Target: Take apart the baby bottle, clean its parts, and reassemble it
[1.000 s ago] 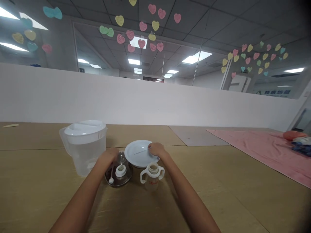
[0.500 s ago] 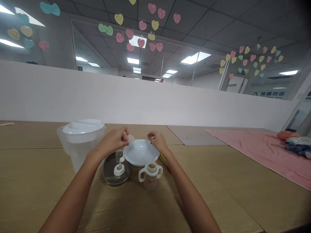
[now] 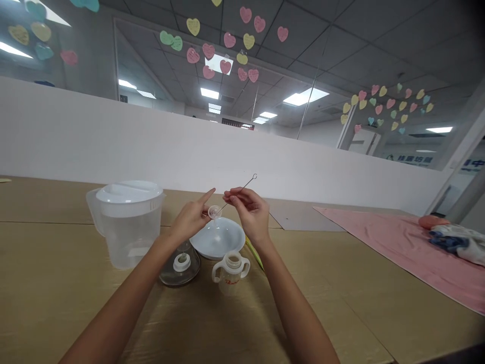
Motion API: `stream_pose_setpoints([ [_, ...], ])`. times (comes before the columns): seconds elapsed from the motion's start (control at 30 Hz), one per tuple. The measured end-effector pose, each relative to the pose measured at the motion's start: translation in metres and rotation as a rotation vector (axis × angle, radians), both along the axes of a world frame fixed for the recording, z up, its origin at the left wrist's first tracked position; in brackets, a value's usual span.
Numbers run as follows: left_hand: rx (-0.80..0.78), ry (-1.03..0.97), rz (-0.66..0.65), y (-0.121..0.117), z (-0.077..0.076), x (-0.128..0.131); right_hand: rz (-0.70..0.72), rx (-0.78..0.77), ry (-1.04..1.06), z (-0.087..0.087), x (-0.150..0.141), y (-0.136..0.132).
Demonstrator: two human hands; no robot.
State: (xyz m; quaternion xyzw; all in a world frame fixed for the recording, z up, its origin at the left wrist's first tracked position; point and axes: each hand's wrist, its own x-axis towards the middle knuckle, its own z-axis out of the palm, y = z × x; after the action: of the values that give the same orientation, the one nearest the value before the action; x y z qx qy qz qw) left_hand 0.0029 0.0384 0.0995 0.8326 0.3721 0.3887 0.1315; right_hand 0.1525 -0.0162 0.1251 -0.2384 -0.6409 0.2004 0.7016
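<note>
Both hands are raised above the desk (image 3: pixel 49 263), the left hand (image 3: pixel 188 220) and the right hand (image 3: pixel 249 215) close together in front of the person. The left thumb and lower fingers are pressed in around a small clear silicone piece (image 3: pixel 214 212), apparently holding it by its edge, while the left index finger (image 3: pixel 207 195) points up and away from it. The right fingers (image 3: pixel 235 193) are together, pinching a thin wire brush (image 3: pixel 240 192) near its middle. The wire's long axis runs diagonally: its looped end (image 3: pixel 254 177) rises up and to the right, and its lower end slants down and left to meet the clear piece. The right hand is nearer that wire, and the clear piece sits at the left fingertips, just left of the wire's tip. Whether the tip enters the piece is too small to tell.

Below the hands sits a white bowl (image 3: pixel 217 240). Around it stand a lidded plastic pitcher (image 3: pixel 127 237), an upturned glass bottle (image 3: pixel 180 273) and a two-handled bottle (image 3: pixel 230 275). A pink cloth (image 3: pixel 379 240) lies on the right.
</note>
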Motion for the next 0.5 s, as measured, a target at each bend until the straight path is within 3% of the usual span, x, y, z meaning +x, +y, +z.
stream_pose_setpoints([
  [0.3, 0.038, 0.021, -0.013, -0.0048, 0.0034, 0.0017, -0.095, 0.042, -0.053, -0.0059, 0.0018, 0.0037],
  [0.5, 0.009, -0.024, -0.022, -0.0077, 0.0047, 0.0032, -0.055, 0.031, -0.037, -0.0068, 0.0004, 0.0037],
])
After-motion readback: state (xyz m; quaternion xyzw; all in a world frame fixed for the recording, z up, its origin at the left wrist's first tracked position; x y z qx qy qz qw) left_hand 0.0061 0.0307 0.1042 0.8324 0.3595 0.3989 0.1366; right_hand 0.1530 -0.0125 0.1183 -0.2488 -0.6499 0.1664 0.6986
